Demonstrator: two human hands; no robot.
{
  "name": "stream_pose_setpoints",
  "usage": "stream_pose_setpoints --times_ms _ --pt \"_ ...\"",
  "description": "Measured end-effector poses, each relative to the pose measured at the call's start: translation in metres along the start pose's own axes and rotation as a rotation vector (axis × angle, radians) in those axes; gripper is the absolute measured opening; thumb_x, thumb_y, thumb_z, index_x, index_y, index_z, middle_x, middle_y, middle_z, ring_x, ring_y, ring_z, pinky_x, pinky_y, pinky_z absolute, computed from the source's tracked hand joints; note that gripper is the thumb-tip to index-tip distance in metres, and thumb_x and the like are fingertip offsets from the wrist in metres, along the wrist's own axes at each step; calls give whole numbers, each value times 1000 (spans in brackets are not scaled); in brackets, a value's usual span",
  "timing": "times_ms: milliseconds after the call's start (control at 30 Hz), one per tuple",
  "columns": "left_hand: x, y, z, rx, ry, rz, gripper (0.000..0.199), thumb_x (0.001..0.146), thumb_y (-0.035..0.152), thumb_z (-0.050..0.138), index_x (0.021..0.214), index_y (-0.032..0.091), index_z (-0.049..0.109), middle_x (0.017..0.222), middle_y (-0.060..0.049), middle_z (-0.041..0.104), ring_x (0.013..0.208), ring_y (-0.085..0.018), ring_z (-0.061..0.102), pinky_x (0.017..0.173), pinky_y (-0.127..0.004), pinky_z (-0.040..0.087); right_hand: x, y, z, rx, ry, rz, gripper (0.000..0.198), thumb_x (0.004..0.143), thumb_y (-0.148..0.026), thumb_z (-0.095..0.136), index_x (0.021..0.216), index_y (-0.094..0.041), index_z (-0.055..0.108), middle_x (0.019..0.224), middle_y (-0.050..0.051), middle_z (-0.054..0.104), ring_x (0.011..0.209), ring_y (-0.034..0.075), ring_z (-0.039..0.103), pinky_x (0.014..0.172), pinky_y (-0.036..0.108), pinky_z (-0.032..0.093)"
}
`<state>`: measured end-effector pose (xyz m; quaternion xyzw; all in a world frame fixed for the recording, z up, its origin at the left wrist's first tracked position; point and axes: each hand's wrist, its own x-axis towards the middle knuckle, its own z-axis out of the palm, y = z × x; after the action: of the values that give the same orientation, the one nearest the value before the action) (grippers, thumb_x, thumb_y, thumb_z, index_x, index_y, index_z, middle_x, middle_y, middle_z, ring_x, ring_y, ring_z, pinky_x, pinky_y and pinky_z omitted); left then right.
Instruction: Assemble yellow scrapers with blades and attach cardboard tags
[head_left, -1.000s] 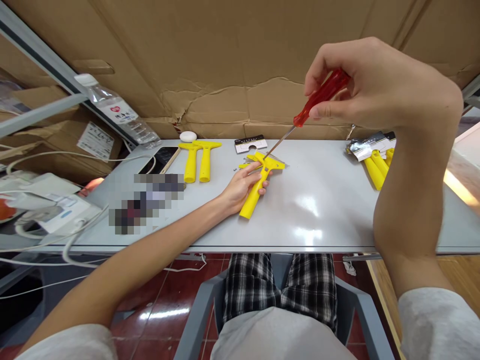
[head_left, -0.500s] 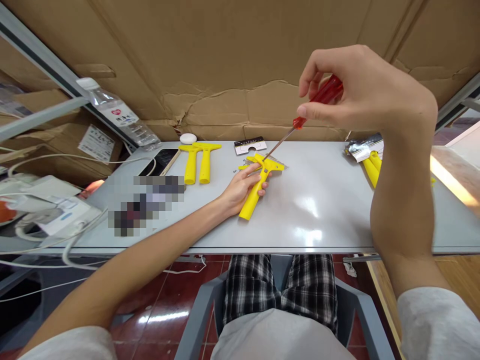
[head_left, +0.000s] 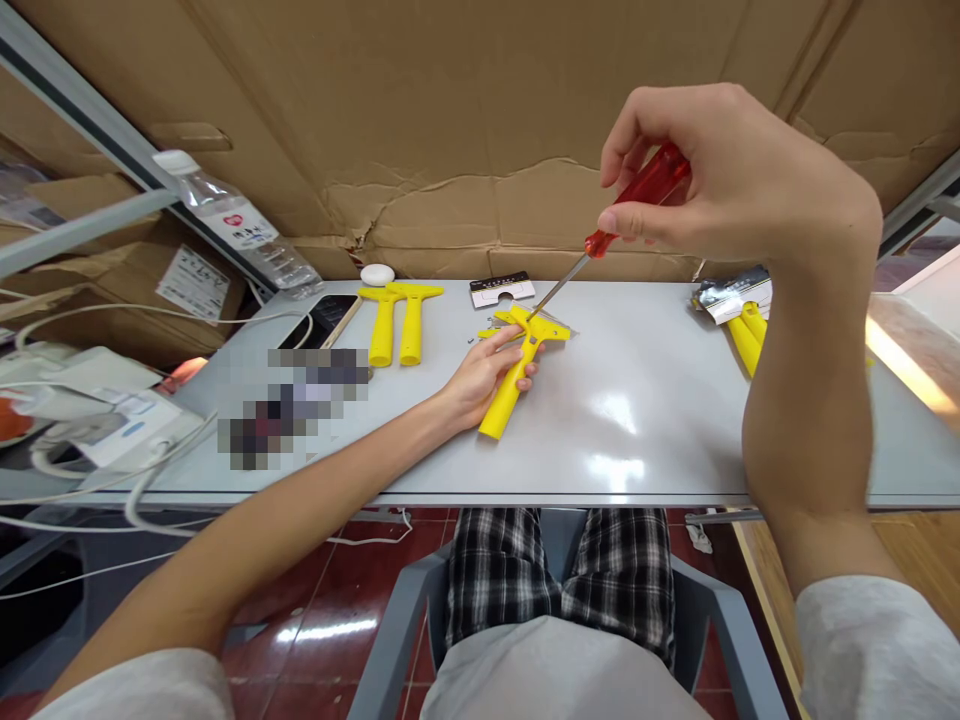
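My left hand (head_left: 487,378) is closed round the handle of a yellow scraper (head_left: 507,398), whose wide T-shaped head points away from me. Up at the right, my right hand (head_left: 720,175) grips the red handle of a screwdriver (head_left: 646,197). Its metal shaft slants down to the left, and the tip meets the scraper's head. Just beyond my left fingers lie more yellow pieces (head_left: 491,333) and tiny screws, partly covered. A black and white card (head_left: 502,289) rests behind them.
Two yellow T-shaped handles (head_left: 396,322) lie left of my hands, by a white round object (head_left: 376,274) and a phone (head_left: 330,318). A plastic bottle (head_left: 240,225) leans at the left near cables. Packaged yellow scrapers (head_left: 742,330) lie right, partly behind my forearm. Cardboard (head_left: 450,120) walls the back.
My right hand and the screwdriver handle have shifted very slightly, with the tip still at the scraper's head. My left hand keeps its hold on the scraper.
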<state>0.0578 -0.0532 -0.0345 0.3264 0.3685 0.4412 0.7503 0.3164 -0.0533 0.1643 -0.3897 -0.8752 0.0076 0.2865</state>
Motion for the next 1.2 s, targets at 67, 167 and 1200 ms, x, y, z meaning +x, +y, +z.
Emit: stream_pose_setpoints --times_ms 67,167,1200 --pt "0 0 -1 0 -5 3 54 91 4 66 142 19 57 116 -13 72 72 -13 63 55 -21 49 -1 0 1 10 -2 -28 32 81 -23 86 106 -22 66 100 -2 74 83 16 70 68 30 48" --pt "1 -1 -2 -3 -14 5 54 91 4 68 142 19 58 116 -13 72 73 -13 63 55 -21 49 -2 0 0 25 -2 -73 42 77 -15 84 114 -22 65 106 -2 70 85 14 68 65 29 46" --pt "3 -2 -4 -15 -35 9 56 90 3 67 144 17 57 116 -14 73 72 -13 64 55 -23 48 1 -4 -3 -55 7 82 14 83 -33 86 85 -24 76 74 -3 74 70 17 68 60 33 44"
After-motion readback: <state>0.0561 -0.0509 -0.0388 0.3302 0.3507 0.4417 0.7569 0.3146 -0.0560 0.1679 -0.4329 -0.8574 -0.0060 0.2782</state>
